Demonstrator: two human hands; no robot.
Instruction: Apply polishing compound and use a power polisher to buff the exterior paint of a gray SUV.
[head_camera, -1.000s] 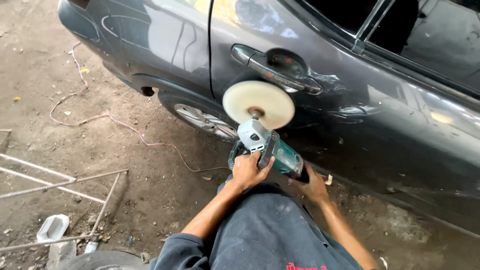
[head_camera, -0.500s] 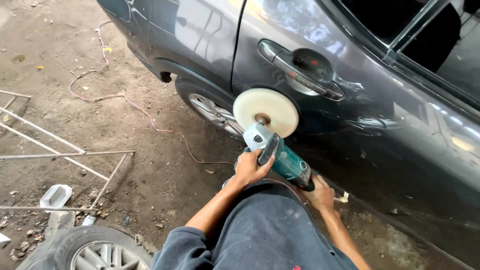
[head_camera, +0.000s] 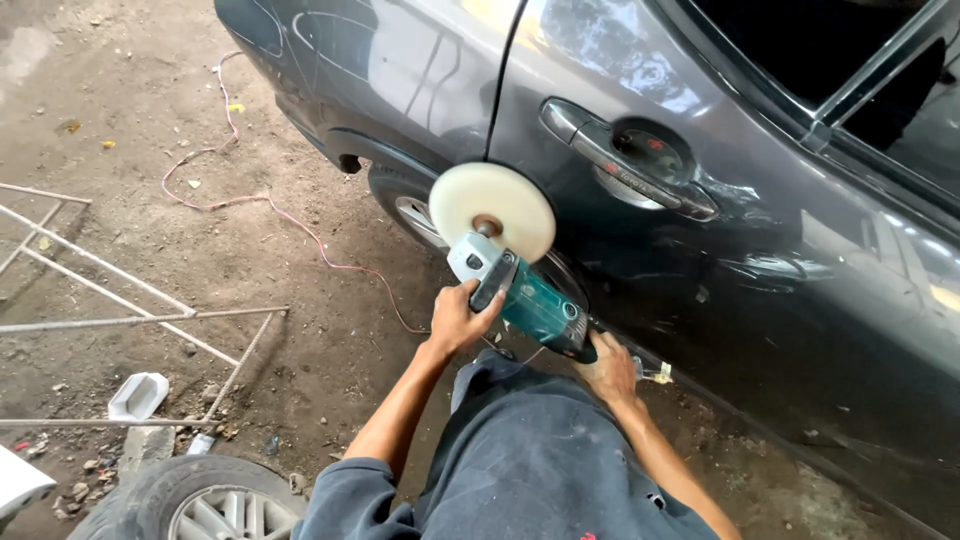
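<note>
Beside the dark grey car door (head_camera: 800, 300), the green polisher (head_camera: 535, 305) sits at centre frame, its round cream pad (head_camera: 492, 210) tilted toward the panel at about 11 o'clock from the tool body, just below and left of the door handle (head_camera: 625, 160). At 8 o'clock from the pad the left hand (head_camera: 462, 318) has its grip wrapped round the grey head of the polisher, while the right hand (head_camera: 608, 368), at 4 o'clock, closes its grip on the rear handle. A pink cable (head_camera: 270, 205) trails over the dirt floor (head_camera: 120, 250) toward 10 o'clock, and a wheel (head_camera: 215, 505) lies at 7 o'clock.
</note>
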